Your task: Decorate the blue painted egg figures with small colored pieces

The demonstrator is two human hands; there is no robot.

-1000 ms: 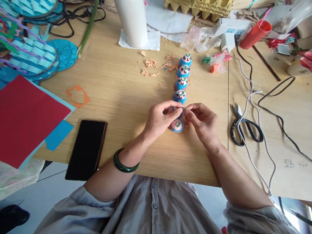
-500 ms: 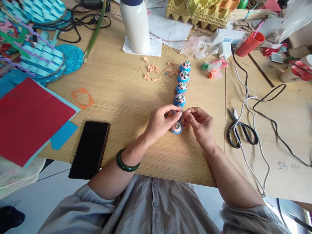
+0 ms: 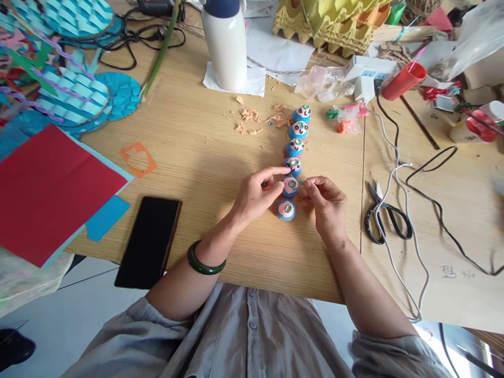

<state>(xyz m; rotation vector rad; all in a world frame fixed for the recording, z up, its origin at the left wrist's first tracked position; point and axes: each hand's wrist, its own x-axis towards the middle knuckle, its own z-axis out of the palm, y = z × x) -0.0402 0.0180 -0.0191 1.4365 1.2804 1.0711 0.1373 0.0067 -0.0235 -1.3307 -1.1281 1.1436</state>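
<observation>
A row of several blue domed pieces with pink tops runs away from me on the wooden table. The nearest piece [image 3: 286, 209] and the second one [image 3: 290, 186] carry green rings; the farther pieces [image 3: 293, 166] also have dark marks. My left hand [image 3: 258, 193] lies at the left of the second piece, thumb and forefinger apart, with nothing visible between them. To the right of that piece, my right hand [image 3: 326, 202] pinches a tiny green bit [image 3: 302, 183] between thumb and forefinger.
Black scissors [image 3: 388, 212] and cables lie at the right. A phone [image 3: 148, 241] and red sheet [image 3: 59, 194] are at the left. Behind stand a white bottle [image 3: 226, 50], a yellow egg tray [image 3: 326, 23] and orange shavings [image 3: 251, 114]. A red cup [image 3: 404, 81] lies tilted.
My hands have come apart from above the second piece, uncovering its green ring. My left thumb and forefinger have opened; my right hand has moved slightly right with a green bit.
</observation>
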